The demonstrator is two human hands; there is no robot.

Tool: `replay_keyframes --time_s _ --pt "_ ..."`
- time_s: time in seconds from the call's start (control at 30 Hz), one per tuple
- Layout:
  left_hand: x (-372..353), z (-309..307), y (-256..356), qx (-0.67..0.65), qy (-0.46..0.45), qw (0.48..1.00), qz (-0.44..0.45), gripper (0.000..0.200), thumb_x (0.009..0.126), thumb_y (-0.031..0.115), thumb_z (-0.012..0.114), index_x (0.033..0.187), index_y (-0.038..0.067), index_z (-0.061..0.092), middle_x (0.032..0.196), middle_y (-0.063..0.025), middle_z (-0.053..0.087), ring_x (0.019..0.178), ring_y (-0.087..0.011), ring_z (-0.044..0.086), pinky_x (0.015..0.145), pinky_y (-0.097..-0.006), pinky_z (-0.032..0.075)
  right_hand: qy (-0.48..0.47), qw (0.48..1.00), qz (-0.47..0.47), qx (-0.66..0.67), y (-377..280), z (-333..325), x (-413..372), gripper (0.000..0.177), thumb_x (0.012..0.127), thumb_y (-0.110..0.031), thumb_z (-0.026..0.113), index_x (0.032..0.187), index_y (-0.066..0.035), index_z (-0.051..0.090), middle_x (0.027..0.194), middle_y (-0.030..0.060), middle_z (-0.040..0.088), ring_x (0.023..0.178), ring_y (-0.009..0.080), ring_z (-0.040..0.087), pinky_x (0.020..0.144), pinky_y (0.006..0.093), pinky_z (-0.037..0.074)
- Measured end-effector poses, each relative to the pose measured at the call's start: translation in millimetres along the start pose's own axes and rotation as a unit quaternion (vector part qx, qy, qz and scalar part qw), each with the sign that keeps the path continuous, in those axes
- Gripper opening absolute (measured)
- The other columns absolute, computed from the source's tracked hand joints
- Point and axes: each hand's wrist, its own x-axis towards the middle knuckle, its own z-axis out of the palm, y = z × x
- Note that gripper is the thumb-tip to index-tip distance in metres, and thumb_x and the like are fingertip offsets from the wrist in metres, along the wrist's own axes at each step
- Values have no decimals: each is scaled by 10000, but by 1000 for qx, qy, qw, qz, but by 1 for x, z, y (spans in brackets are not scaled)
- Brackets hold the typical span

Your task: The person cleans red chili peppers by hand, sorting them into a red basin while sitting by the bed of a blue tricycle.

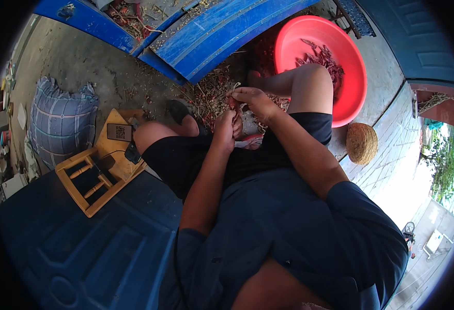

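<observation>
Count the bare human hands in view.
2: the bare left hand between the knees; the bare right hand just beyond it and farther right, both at a small reddish item. No others show.

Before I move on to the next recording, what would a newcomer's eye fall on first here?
Probably the big red basin at the upper right, with dark red pods lying inside it. Next might come the bright blue panel slanting across the top, then the left hand and right hand, close together near the centre at a small reddish piece.
</observation>
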Motion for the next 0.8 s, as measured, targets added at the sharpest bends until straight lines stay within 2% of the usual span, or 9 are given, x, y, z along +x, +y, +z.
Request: replay_keyframes --time_s 0.07,0.13,0.17,0.23,0.27,0.33,0.53,0.67,0.8 --pt "1 -1 1 7 -1 1000 0 198 935 249 472 871 89 569 537 49 353 408 -76 305 394 -247 229 -2 997 0 -75 -1 -2 3 258 983 -203 552 1121 -28 683 1004 28 694 952 118 602 886 304 455" --pt "3 -1 1 3 10 1000 -4 193 933 253 477 849 101 562 541 49 359 408 -74 312 392 -245 231 2 990 -68 -123 2 -1 6 243 983 -185 542 1098 -13 670 993 45 695 792 87 596 717 247 471" --pt "4 -1 1 4 9 1000 -4 193 933 253 477 849 101 562 541 49 359 408 -74 312 392 -245 231 4 990 -69 -123 2 -3 6 243 983 -185 542 1098 -13 670 993 45 695 792 87 596 717 247 471" --pt "7 -3 -1 -7 7 1000 4 184 930 255 482 823 120 546 543 54 358 409 -72 315 390 -244 235 -39 999 10 -12 -8 -1 1 223 987 -181 541 1090 -5 631 952 62 684 621 63 551 524 202 427" --pt "8 -4 -2 -5 6 1000 3 184 930 255 482 823 120 546 543 54 358 409 -72 315 390 -244 235 -38 999 9 -11 -8 0 1 223 987 -181 541 1090 -5 631 952 62 684 621 63 551 524 202 427" --pt "9 -5 -1 -2 -2 1000 3 194 944 272 473 824 135 540 559 47 385 419 -69 312 404 -243 238 -50 987 17 149 -4 2 0 199 997 -174 529 1094 -12 592 907 65 666 511 50 493 412 193 369" --pt "1 11 10 47 32 998 7 279 981 314 472 782 130 538 543 59 378 403 -54 290 398 -237 212 -24 996 1 87 11 7 1 174 1008 -154 507 1103 -37 593 829 47 636 500 65 502 404 216 389" --pt "13 -9 -6 48 18 999 -5 334 997 359 477 775 121 549 535 64 367 405 -51 286 400 -237 205 -19 997 0 69 14 6 1 171 1007 -167 516 1072 -42 614 753 29 616 491 67 502 406 217 389" --pt "12 -8 -6 89 14 996 -23 346 1002 359 476 775 113 565 542 69 367 417 -46 287 408 -233 199 52 998 15 -14 5 16 -6 203 998 -220 553 994 -38 643 656 26 595 448 73 487 406 233 386"
